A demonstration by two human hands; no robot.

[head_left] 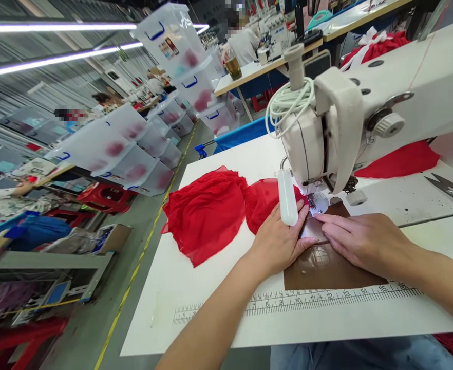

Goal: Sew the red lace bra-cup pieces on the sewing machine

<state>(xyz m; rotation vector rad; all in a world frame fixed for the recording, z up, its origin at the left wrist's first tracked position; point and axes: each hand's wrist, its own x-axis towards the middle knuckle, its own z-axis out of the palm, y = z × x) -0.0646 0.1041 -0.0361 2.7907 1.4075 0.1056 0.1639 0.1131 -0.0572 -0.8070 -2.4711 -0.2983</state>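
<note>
My left hand [279, 240] lies flat on the table with its fingers stretched toward the needle area. Its fingertips rest on the edge of a gathered red sheer cloth piece [263, 201], partly behind a white lever [287, 198]. My right hand [361, 237] is beside the presser foot [312, 203], index finger extended toward the needle plate and the other fingers on a brown sheet [326, 270]. No held thing shows in it. The sewing machine head [303, 139] stands over both hands. A larger red cloth part [211, 216] spreads to the left.
Dark scissors [452, 191] lie at the right, near another red cloth piece [399, 160] behind the machine. A printed ruler [299, 303] runs along the table's front. Stacked clear plastic boxes [188, 67] stand beyond the aisle. Other people work at machines in the background.
</note>
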